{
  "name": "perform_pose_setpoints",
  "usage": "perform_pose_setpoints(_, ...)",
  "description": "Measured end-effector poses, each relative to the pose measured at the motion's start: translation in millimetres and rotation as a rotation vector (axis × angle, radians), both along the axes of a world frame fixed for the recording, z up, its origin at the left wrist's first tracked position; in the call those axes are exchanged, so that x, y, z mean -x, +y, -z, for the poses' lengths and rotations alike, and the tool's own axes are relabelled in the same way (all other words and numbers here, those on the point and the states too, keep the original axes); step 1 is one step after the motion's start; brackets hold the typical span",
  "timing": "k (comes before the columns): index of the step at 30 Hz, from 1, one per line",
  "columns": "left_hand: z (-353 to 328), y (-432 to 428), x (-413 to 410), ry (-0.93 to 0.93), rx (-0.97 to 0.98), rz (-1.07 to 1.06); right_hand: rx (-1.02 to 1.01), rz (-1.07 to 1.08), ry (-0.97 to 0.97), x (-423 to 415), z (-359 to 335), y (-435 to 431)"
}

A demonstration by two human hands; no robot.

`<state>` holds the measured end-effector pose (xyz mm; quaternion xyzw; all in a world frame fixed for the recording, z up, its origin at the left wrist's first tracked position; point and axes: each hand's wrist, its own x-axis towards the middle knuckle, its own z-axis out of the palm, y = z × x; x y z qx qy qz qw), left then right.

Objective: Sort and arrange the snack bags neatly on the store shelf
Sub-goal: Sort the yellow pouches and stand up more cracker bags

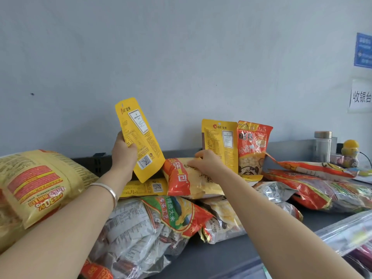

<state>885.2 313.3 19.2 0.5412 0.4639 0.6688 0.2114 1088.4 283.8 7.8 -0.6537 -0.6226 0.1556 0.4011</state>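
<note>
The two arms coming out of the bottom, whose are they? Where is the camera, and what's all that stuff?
They belong to a person wearing one camera on the head, so you see what that person sees: arms, no face. It looks forward and down at a grey store shelf by a wall. Snack bags lie piled on it; two stand at the back: a yellow pouch and a red-orange bag. The left hand holds up a tilted yellow nut pouch. The right hand grips the top edge of a yellow-and-orange bag lying on the pile.
</note>
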Motion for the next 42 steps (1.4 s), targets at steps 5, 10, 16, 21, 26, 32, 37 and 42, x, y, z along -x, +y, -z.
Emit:
perform_pose_setpoints(5,-5,-4,5,-0.003,-0.098,-0.147,-0.230,0.122,-0.014,7,-9,-9)
perform_pose_setpoints(10,-10,-8,4,-0.107,-0.134,-0.176,-0.416,0.186,-0.080,17,-19,-14)
perform_pose_setpoints(16,-10,-7,-19,-0.101,-0.056,-0.105,-0.646,0.315,0.060,-16,-42,-32)
perform_pose_setpoints(21,-8,-2,-65,-0.013,0.038,0.078,-0.670,0.419,0.069,-51,-42,-42)
perform_pose_setpoints(26,0,8,-104,0.087,0.092,0.180,-0.635,0.448,0.022,-77,-28,-38)
perform_pose_setpoints(32,29,28,-116,0.327,0.368,-0.043,-0.573,0.414,-0.098,-91,-10,-25)
perform_pose_setpoints(37,20,29,-112,0.373,0.113,-0.217,-0.600,0.412,-0.082,-97,-6,-15)
perform_pose_setpoints(42,10,23,-101,0.643,0.084,-0.250,-0.243,0.422,-0.200,-100,-5,-7)
